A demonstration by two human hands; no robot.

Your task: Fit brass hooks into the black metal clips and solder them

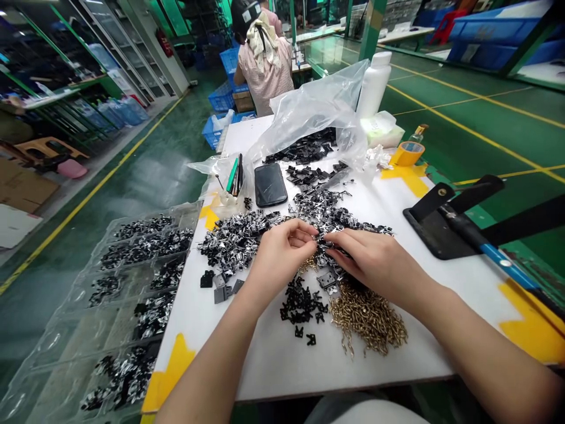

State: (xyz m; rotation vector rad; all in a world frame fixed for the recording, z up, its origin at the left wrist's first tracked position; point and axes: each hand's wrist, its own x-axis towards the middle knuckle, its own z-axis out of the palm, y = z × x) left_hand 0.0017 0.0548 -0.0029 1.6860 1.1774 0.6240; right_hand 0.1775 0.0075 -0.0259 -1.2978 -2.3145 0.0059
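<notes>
My left hand [289,244] is closed in a pinch over the middle of the white table, its thumb and forefinger meeting at a tiny part I cannot make out. Just to its right my right hand [362,253] also pinches, fingertips close to the left ones; what it holds is too small to name. Beneath and behind both hands spreads a heap of small black and silver metal parts [238,235]. Nearer me lie little black pieces [302,303] and a pile of curved brass-coloured parts [371,318]. Some flat grey plates [222,288] rest left of my left hand.
A phone [270,185], pens [235,175], a plastic bag [313,112] of black parts and a white bottle [374,85] stand behind. At right are yellow tape [406,154] and a blue-handled tool [498,259] by a black bracket. A compartmented tray [119,318] sits left.
</notes>
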